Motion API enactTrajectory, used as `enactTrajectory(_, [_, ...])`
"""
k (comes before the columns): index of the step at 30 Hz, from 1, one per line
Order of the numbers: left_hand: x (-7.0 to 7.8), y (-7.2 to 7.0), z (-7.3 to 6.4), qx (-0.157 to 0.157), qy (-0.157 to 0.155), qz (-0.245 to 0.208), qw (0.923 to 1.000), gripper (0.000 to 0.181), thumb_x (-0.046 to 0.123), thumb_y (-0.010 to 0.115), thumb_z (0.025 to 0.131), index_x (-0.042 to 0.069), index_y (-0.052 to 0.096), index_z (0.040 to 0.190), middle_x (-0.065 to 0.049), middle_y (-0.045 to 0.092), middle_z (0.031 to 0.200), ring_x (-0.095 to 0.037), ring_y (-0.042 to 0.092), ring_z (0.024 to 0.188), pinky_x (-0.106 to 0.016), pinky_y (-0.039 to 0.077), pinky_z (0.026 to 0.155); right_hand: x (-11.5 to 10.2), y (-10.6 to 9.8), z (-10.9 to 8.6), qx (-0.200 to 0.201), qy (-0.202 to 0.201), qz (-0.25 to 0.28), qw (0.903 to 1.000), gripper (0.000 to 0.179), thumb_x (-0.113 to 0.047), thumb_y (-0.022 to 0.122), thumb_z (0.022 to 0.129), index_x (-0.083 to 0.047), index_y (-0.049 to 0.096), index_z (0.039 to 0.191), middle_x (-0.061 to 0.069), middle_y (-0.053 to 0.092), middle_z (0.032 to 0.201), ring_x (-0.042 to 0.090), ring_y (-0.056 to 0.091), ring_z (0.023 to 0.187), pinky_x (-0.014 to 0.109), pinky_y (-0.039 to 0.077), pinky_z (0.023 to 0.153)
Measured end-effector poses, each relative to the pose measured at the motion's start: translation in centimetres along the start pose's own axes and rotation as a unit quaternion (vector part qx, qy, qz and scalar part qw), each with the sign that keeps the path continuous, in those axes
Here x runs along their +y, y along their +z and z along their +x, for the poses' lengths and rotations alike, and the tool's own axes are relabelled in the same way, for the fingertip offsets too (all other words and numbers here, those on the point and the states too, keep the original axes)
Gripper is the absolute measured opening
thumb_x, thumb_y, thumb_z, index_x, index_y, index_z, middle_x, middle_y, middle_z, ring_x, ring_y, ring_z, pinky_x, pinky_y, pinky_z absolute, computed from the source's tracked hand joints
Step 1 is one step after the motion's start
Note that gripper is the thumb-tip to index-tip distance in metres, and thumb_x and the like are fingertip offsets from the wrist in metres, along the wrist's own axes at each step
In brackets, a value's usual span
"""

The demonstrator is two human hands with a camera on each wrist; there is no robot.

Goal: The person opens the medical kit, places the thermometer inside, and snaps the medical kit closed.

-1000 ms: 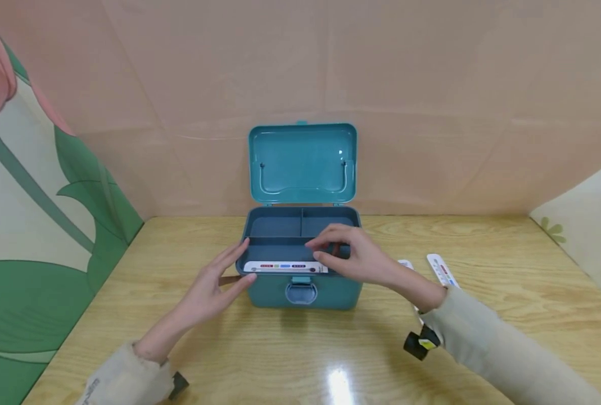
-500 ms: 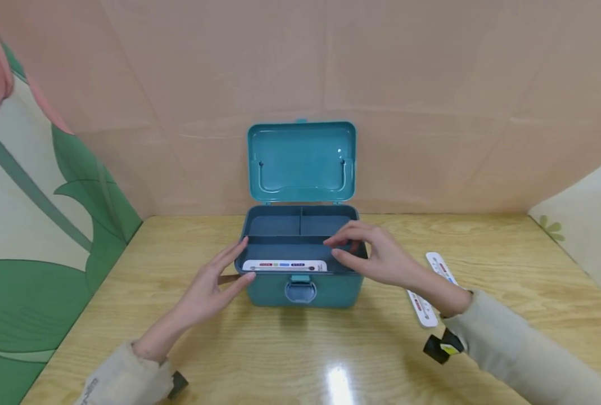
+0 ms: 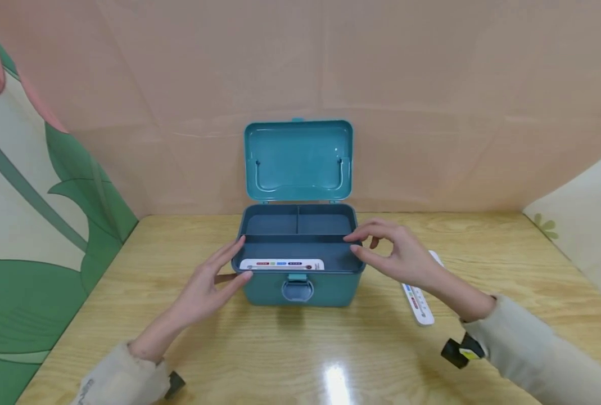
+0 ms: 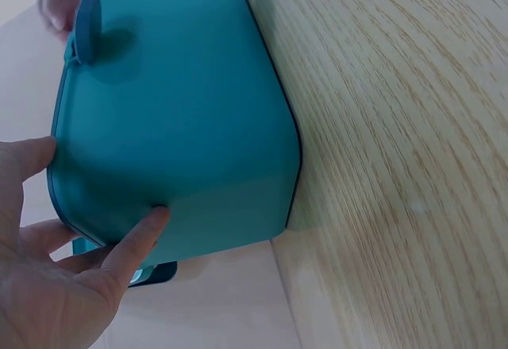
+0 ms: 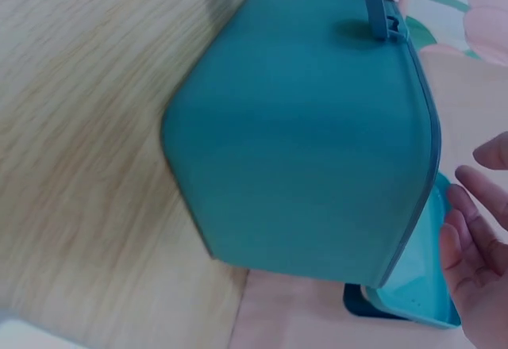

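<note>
A teal storage box (image 3: 265,292) stands upright with its lid (image 3: 298,154) raised. A flat white thermometer strip (image 3: 282,264) with coloured marks lies along the front of its dark blue tray (image 3: 300,249). My left hand (image 3: 199,292) steadies the box's left side, fingers extended, one fingertip on the wall in the left wrist view. At the right rim my right hand (image 3: 401,253) hovers with loosely bent fingers, thumb and forefinger apart and nothing between them. In the right wrist view these fingers (image 5: 468,250) stand beside the rim, off the box wall.
Right of the box, a similar white strip (image 3: 419,306) lies on the wooden table (image 3: 300,349). The end of another white strip (image 3: 435,257) shows behind my right wrist. The tray's rear half has a divider (image 3: 297,219). A pinkish backdrop (image 3: 432,112) rises behind the table.
My right hand has drawn away from the strip, moving right from over the tray to its right rim. The strip stays in the tray. My left hand has kept its place.
</note>
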State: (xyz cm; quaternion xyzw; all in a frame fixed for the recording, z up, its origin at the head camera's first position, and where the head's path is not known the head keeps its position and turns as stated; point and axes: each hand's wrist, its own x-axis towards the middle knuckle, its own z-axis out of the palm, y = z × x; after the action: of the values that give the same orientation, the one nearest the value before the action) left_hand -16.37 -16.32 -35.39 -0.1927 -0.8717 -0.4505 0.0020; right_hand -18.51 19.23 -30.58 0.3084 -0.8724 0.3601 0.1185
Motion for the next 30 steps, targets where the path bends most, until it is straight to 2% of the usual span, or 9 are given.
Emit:
enactTrajectory(5, [0.0, -0.1, 0.0, 0.000, -0.001, 0.003, 1.0000, 0.069, 0.033, 0.063, 0.093, 0.019, 0.028, 0.152, -0.016, 0.021, 0.158, -0.039, 0.031, 0.140, -0.042, 0.054, 0.093, 0.8, -0.3, -0.9, 0.042, -0.008, -0.016, 0.9990, 0.017, -0.004, 0.070, 0.084, -0.009, 0.073, 0.100, 0.001, 0.069, 0.100, 0.005, 0.053, 0.082, 0.017, 0.049, 0.067])
enactTrajectory(10, [0.0, -0.2, 0.0, 0.000, 0.001, 0.000, 1.0000, 0.069, 0.032, 0.063, 0.094, 0.018, 0.029, 0.152, -0.016, 0.021, 0.158, -0.039, 0.031, 0.140, -0.044, 0.054, 0.093, 1.4, -0.4, -1.4, 0.068, -0.021, -0.021, 0.9972, 0.019, 0.000, 0.072, 0.081, -0.009, 0.074, 0.097, 0.002, 0.069, 0.099, 0.005, 0.054, 0.082, 0.013, 0.048, 0.064])
enactTrajectory(20, [0.0, -0.2, 0.0, 0.004, 0.003, 0.001, 1.0000, 0.069, 0.031, 0.062, 0.094, 0.019, 0.028, 0.152, -0.016, 0.022, 0.158, -0.039, 0.030, 0.140, -0.045, 0.053, 0.093, 2.2, -0.9, -2.6, 0.073, -0.018, -0.030, 0.9967, 0.021, 0.000, 0.073, 0.080, -0.014, 0.074, 0.096, -0.003, 0.068, 0.097, 0.000, 0.054, 0.086, 0.014, 0.048, 0.065])
enactTrajectory(27, [0.0, -0.1, 0.1, 0.006, 0.006, 0.003, 1.0000, 0.069, 0.033, 0.062, 0.094, 0.019, 0.028, 0.152, -0.016, 0.021, 0.158, -0.039, 0.029, 0.141, -0.047, 0.053, 0.094, 3.2, -0.9, -3.9, 0.073, 0.020, -0.045, 0.9961, 0.018, -0.004, 0.071, 0.083, -0.016, 0.073, 0.096, -0.004, 0.067, 0.097, 0.001, 0.052, 0.079, 0.012, 0.046, 0.065])
enactTrajectory(30, [-0.1, -0.1, 0.1, 0.005, 0.005, 0.006, 1.0000, 0.069, 0.033, 0.062, 0.094, 0.019, 0.028, 0.152, -0.016, 0.022, 0.158, -0.039, 0.029, 0.141, -0.046, 0.053, 0.093, 3.5, -0.8, -4.3, 0.080, 0.024, -0.046, 0.9954, 0.018, -0.003, 0.072, 0.083, -0.016, 0.073, 0.096, -0.004, 0.067, 0.096, 0.001, 0.052, 0.078, 0.012, 0.046, 0.065])
